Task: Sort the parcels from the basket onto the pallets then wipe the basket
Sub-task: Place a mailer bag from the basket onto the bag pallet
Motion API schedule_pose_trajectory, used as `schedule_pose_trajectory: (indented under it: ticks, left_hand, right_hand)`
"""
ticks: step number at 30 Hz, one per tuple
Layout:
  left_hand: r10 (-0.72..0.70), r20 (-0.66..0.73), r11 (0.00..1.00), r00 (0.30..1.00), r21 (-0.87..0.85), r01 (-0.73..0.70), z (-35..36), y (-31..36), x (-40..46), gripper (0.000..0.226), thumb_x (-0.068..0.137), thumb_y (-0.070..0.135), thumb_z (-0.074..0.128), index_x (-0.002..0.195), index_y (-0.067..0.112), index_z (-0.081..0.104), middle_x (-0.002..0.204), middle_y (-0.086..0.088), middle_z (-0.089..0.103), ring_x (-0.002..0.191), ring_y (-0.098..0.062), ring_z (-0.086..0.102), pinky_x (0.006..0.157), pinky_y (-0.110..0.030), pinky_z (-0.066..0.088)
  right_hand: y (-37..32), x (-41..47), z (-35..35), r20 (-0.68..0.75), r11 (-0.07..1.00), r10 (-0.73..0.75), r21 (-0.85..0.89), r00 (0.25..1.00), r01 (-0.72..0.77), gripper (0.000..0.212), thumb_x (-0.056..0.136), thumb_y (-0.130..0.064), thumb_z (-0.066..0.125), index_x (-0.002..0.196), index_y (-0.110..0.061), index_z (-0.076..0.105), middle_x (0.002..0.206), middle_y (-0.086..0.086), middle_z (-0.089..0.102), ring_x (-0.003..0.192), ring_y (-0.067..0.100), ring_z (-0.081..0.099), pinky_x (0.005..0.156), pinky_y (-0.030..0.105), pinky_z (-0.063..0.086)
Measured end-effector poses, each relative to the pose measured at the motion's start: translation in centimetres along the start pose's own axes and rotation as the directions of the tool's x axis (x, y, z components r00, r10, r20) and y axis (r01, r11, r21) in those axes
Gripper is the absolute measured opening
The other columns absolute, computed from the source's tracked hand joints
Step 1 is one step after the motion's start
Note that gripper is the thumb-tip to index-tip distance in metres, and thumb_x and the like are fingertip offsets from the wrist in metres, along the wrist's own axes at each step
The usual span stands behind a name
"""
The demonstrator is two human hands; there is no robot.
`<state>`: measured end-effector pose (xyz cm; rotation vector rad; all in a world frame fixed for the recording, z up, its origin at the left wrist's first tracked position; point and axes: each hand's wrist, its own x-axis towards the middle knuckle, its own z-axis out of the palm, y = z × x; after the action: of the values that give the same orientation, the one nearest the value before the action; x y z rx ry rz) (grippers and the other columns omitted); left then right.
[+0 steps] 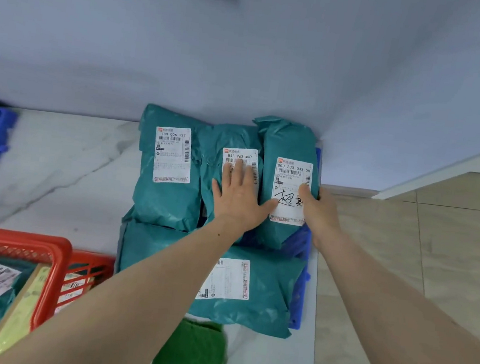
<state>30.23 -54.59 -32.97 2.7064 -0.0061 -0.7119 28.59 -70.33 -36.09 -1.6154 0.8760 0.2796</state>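
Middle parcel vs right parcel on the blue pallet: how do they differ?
The middle parcel lies under the flat left hand, which hides most of its label; the right parcel is gripped at its right edge by the right hand. The right parcel's label bears black handwriting; none shows on the middle parcel's. The right parcel reaches the blue pallet edge; the middle parcel sits inboard. Both are teal bags, label up.
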Motion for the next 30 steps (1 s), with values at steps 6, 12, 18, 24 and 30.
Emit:
schedule_pose_trajectory:
  ticks: [6,12,18,24,30]
  left_hand:
    - [-0.01,-0.006,0.994,1.0,-0.112,0.009,-1.6,0.1,-1.5,0.087,0.092,0.061,0.047,0.157,0.014,0.012,0.166,-0.004,0.0,0.152,-0.022,-0.008,0.122,-0.047,0.0]
    - [-0.041,-0.132,0.893,0.99,-0.45,-0.023,-5.3,0.1,-6.3,0.055,0.098,0.033,0.055,0.147,0.014,0.04,0.152,-0.004,0.041,0.14,-0.022,0.037,0.112,-0.034,0.03]
    - [-0.16,-0.167,0.809,0.973,-0.586,0.033,-8.7,-1.6,-12.6,0.049,0.099,0.034,0.053,0.144,0.016,0.045,0.147,-0.001,0.048,0.137,-0.019,0.042,0.111,-0.033,0.034]
    - [-0.257,-0.243,0.774,0.935,-0.631,0.049,-12.4,-5.2,-19.3,0.043,0.099,0.034,0.053,0.138,0.013,0.052,0.141,-0.003,0.055,0.13,-0.019,0.049,0.106,-0.031,0.037]
    - [-0.326,-0.306,0.731,0.895,-0.682,0.033,-15.1,-10.2,-24.0,0.039,0.098,0.032,0.055,0.131,0.012,0.058,0.133,-0.006,0.06,0.121,-0.02,0.056,0.104,-0.033,0.043]
  right_hand:
    - [-1.0,-2.2,-0.8,-0.073,0.961,-0.066,-0.275,0.995,0.044,0.069,0.083,-0.054,0.06,0.138,-0.015,0.046,0.13,0.005,0.059,0.122,0.029,0.053,0.103,0.048,0.046]
    - [-3.0,-6.7,-0.9,-0.073,0.873,-0.255,-0.445,0.964,0.197,0.048,0.097,-0.037,0.052,0.137,-0.01,0.049,0.141,0.012,0.05,0.131,0.032,0.039,0.108,0.037,0.028]
    - [-5.1,-13.3,0.5,0.0,0.898,-0.338,-0.298,0.941,0.323,0.043,0.099,-0.031,0.051,0.141,-0.018,0.048,0.145,0.003,0.049,0.138,0.026,0.036,0.116,0.043,0.03]
    - [-6.7,-20.0,4.4,0.087,0.888,-0.384,-0.237,0.919,0.394,0.037,0.099,-0.029,0.052,0.134,-0.018,0.05,0.132,-0.002,0.057,0.131,0.023,0.045,0.113,0.042,0.035]
    - [-8.6,-27.0,9.7,0.196,0.877,-0.408,-0.185,0.892,0.443,0.036,0.101,-0.031,0.05,0.133,-0.017,0.05,0.12,-0.007,0.054,0.12,0.015,0.051,0.106,0.037,0.04]
